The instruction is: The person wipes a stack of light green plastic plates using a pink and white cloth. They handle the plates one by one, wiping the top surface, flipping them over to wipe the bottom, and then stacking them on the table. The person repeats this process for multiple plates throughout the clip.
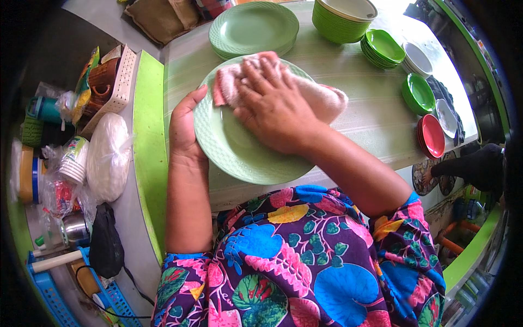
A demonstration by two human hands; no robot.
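Observation:
My left hand (186,122) grips the left rim of a pale green plate (261,163), its thumb over the edge and its other fingers hidden beneath. With fingers spread, my right hand (276,100) presses a pink and white cloth (327,96) onto the plate's upper part. The cloth hangs past the plate's right edge. Just behind the plate, a stack of similar green plates (253,28) stands on the table (355,118).
Along the table's back and right are a stack of green bowls (341,26), small green dishes (384,45), white dishes (417,59) and red dishes (432,135). On the left, a shelf holds a woven basket (110,90), bagged goods (108,157) and a blue basket (53,298). Another person's foot (428,176) shows at right.

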